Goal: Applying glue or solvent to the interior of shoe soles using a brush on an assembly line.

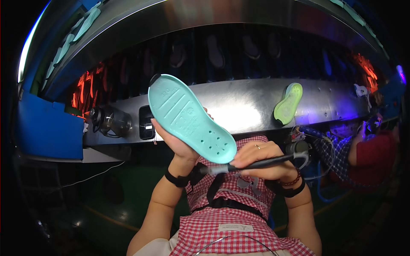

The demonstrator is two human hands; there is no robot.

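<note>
My left hand (181,143) holds a turquoise shoe sole (188,115) from below and along its left side, tilted in front of me. The sole's face shows raised bars at the upper end and a cluster of small holes at the lower end. A black piece (155,79) sits at its upper tip. In my right hand (267,160) is a black-handled brush (260,164) with a pale, blurred end pointing left, just below the sole. A clear tube leaves the handle's other end. My right fingertips are at the sole's lower right edge.
On the metal bench (247,106) lie a yellow-green sole (289,103) and a black tray-like object (146,123). A dark clear jug (113,121) stands at left. Behind runs a dark conveyor with several soles and red glowing ends. A co-worker's red clothing (373,158) shows at right.
</note>
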